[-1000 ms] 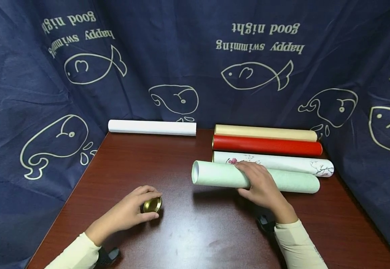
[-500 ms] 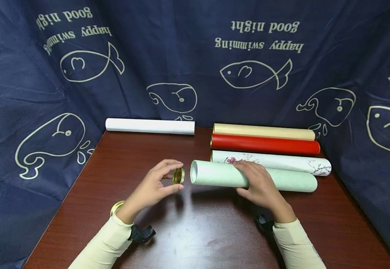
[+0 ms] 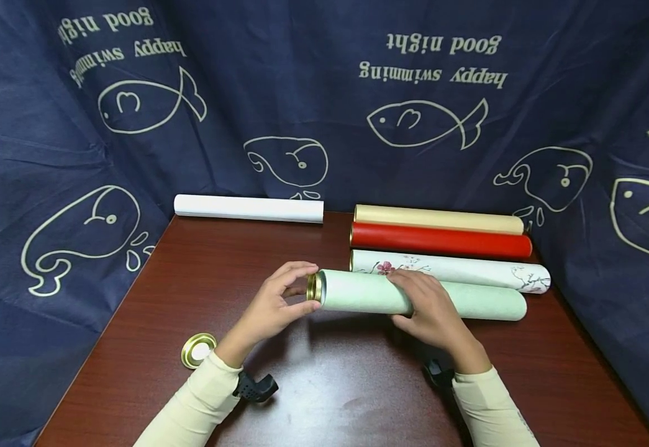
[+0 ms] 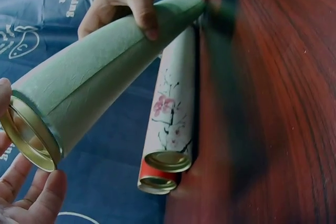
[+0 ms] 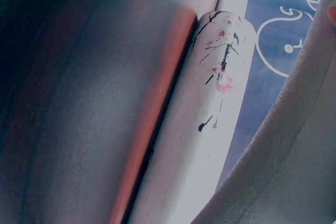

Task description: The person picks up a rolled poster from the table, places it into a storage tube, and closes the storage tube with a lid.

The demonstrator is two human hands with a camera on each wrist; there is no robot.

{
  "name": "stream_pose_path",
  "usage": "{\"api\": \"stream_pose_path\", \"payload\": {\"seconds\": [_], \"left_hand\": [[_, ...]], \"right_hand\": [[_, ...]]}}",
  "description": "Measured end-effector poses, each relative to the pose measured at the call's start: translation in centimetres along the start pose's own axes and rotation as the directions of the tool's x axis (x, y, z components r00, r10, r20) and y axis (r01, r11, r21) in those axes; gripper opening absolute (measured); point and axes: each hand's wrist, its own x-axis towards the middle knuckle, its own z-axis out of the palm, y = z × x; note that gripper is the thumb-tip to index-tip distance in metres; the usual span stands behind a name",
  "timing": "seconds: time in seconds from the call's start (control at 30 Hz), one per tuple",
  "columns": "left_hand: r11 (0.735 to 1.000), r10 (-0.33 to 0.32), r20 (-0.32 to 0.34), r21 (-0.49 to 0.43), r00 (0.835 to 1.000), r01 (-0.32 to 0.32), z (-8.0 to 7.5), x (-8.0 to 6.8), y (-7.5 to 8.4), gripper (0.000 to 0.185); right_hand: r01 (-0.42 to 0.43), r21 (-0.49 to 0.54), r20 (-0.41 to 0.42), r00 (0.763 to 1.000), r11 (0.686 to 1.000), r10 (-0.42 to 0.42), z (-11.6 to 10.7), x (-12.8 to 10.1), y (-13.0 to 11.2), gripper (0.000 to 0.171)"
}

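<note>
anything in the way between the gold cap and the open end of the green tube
Nothing visible. The left hand holds the gold cap right at the green tube mouth, while the right hand steadies the tube.

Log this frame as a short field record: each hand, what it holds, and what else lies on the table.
left hand: pinches gold cap at the open end of green tube
right hand: grips green tube at mid-length
second cap: lies flat on table, near left forearm
other tubes: floral tube, red tube, beige tube side by side behind green tube
white roll: far left edge of table
</note>
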Motion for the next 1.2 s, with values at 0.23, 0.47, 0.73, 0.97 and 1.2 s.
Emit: {"api": "stream_pose_path", "payload": {"seconds": [0.23,0.47,0.73,0.97,1.2], "left_hand": [[1.000,-0.012,-0.009,-0.023,1.000,0.012,0.8,-0.1,-2.2,0.057],[0.999,0.000,0.048,-0.034,0.999,0.002,0.2,-0.7,-3.0,0.056],[0.997,-0.022,0.098,-0.075,0.995,0.030,0.0,-1.7,-3.7,0.054],[0.999,-0.023,0.091,-0.021,0.996,0.025,1.3,-1.8,-5.0,0.056],[0.996,-0.092,0.101,-0.010,0.991,0.094,2.0,-0.9,-6.1,0.056]], "right_hand": [[0.017,-0.003,-0.008,1.000,1.000,-0.017,0.0,0.0,-0.1,0.078],[0.022,-0.009,0.016,1.000,1.000,-0.022,0.2,0.0,-0.1,0.076],[0.087,-0.018,0.002,0.996,0.996,-0.087,0.6,-0.5,-0.3,0.075],[0.125,-0.013,0.020,0.992,0.992,-0.125,0.3,-1.4,-0.3,0.074],[0.045,-0.006,0.154,0.987,0.999,-0.043,-0.3,-1.4,0.3,0.074]]}}
